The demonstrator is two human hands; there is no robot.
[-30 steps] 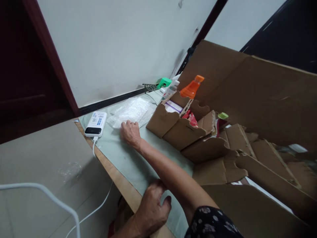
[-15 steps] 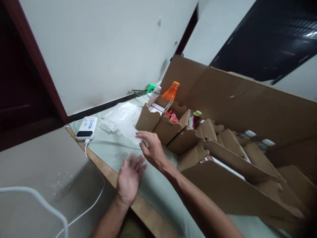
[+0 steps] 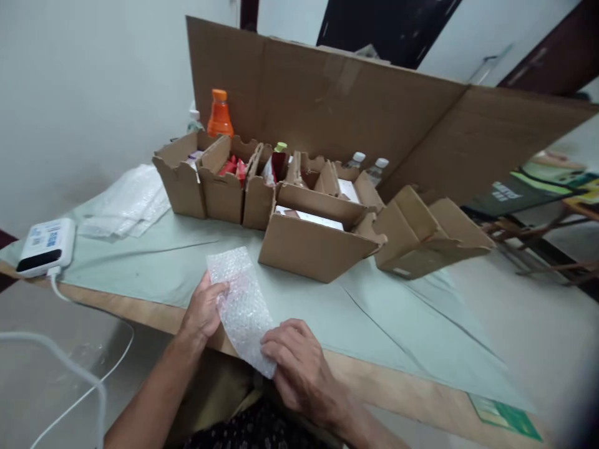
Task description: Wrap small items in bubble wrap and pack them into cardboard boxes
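Observation:
A clear bubble wrap bag (image 3: 243,305) is stretched between my hands over the table's front edge. My left hand (image 3: 206,308) pinches its left side, thumb on top. My right hand (image 3: 297,365) grips the lower right end, fingers curled over it. Further off to the left lies a stack of similar bubble wrap bags (image 3: 124,202) on the pale green cloth. Beyond my hands stands an open cardboard box (image 3: 309,243) with flat white boxes in it.
Several cardboard bins (image 3: 182,193) stand in a row before a tall cardboard panel (image 3: 327,93). An orange bottle (image 3: 219,118) and clear bottles rise behind them. At left sits a white power bank (image 3: 47,246) with a cable. Another cardboard box (image 3: 421,249) leans at right.
My right hand has drawn the bubble wrap bag from the stack toward me, and my left hand, empty before, now holds it too. The view has swung right.

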